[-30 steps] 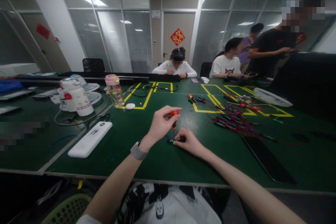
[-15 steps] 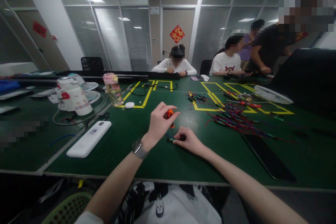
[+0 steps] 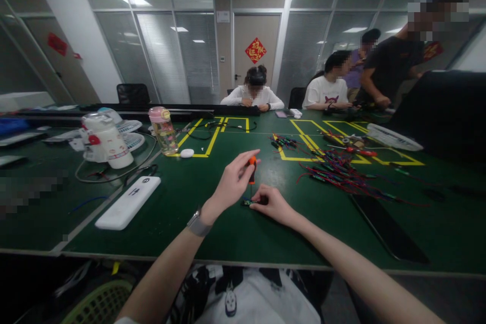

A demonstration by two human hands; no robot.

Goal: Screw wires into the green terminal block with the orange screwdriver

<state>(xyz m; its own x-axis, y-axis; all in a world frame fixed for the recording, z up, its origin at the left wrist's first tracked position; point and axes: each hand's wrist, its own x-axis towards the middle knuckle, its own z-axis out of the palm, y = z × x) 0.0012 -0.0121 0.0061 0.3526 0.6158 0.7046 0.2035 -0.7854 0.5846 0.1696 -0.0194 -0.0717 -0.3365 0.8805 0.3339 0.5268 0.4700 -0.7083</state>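
Observation:
My left hand [image 3: 231,185] pinches the orange-and-black handle of a small screwdriver [image 3: 252,169], which stands upright with its tip down on a small dark part [image 3: 249,202] on the green table [image 3: 182,223]. My right hand [image 3: 274,203] is closed on that small part and presses it flat against the table. A watch sits on my left wrist. The screwdriver's tip is hidden between my fingers.
A white power bank [image 3: 128,202] lies to the left. A pink-capped bottle [image 3: 164,130], a white mug-like container [image 3: 106,142] and cables stand further left. Red and black wired parts [image 3: 334,169] are heaped at right, beside a dark tablet [image 3: 387,230]. Several people sit or stand across the table.
My left fingers have shifted on the screwdriver handle, as if twisting it, and the handle now stands more upright. My right hand stays on the small part.

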